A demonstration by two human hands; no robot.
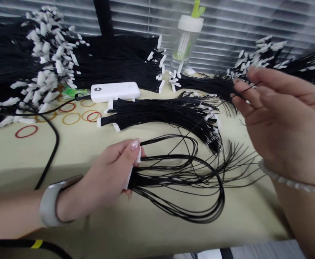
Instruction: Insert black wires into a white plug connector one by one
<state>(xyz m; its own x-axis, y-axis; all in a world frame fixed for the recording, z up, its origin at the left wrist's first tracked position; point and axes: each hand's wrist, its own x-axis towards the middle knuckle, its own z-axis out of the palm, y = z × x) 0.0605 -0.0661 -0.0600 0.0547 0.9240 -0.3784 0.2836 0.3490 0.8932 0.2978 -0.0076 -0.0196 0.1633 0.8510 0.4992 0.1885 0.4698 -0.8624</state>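
In the head view my left hand is closed on the white connector end of a wire harness. Its thin black wires fan out to the right, and some curve round in a wide loop. My right hand is raised at the right, thumb and fingers pinching a thin black wire. Whether that wire belongs to the same harness I cannot tell. Just beyond my left hand lies a bundle of black wires with white connectors at its left end and bare tips at its right.
Behind lie large stacks of black wires with white connectors. A white power bank with a black cable sits near red and yellow rubber bands. A clear bottle stands by the blinds.
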